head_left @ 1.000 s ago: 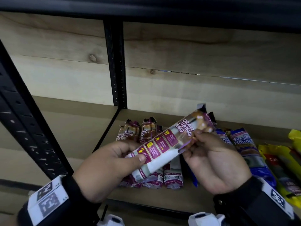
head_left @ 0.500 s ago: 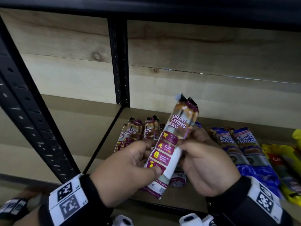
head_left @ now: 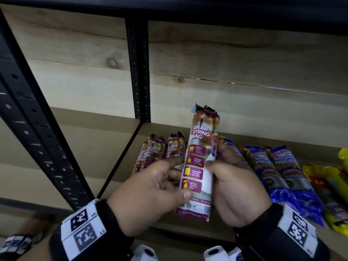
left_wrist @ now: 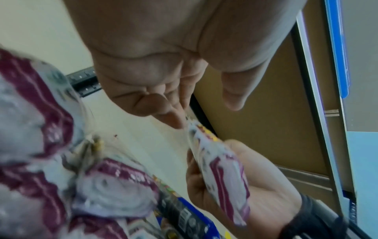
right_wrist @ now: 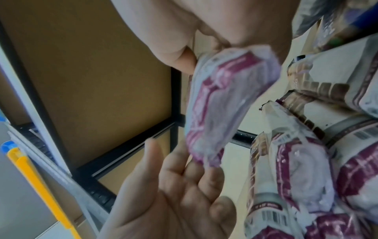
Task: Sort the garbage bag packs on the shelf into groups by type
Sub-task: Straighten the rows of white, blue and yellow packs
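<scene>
Two hands: left hand [head_left: 150, 193] and right hand [head_left: 237, 187] flank one purple drawstring pack [head_left: 199, 166], held upright above the shelf [head_left: 113, 147].
Likely reason: label faces the person, probably to read its type.
Right fingers: thumb and fingers clamped on the pack's edge.
Left fingers: mostly straight, loosely spread, thumb touching the pack's lower front.
Matching group: purple packs [head_left: 156, 153] lie behind; blue packs [head_left: 278, 176] alongside.
</scene>
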